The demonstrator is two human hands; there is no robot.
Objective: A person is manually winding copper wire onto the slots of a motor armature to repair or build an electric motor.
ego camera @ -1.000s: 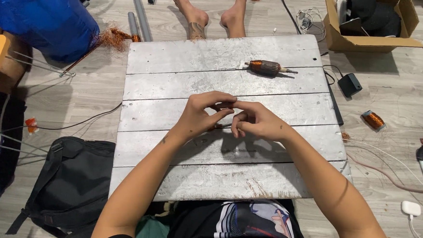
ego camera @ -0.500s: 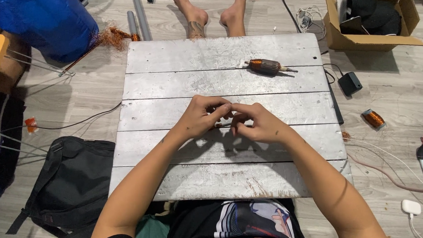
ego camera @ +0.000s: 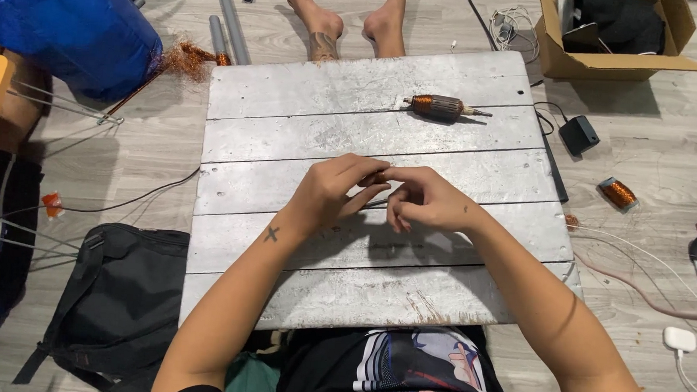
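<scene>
Left hand (ego camera: 334,194) and right hand (ego camera: 428,200) joined fingertip to fingertip over grey planked metal counter (ego camera: 288,137), both grips pinching small item, too tiny to identify. Fine fingertip manipulation step. Next move likely needs steady pinch. Copper-wound motor armature (ego camera: 442,107) lying apart, untouched.

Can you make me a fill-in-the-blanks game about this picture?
1. The left hand and right hand meet over a grey ____ made of planks.
2. The motor rotor on the board has ____-coloured wire wound on it.
3. The cardboard box stands on the ____.
4. The bag left of the board is ____.

Missing words: board; copper; floor; black
</scene>
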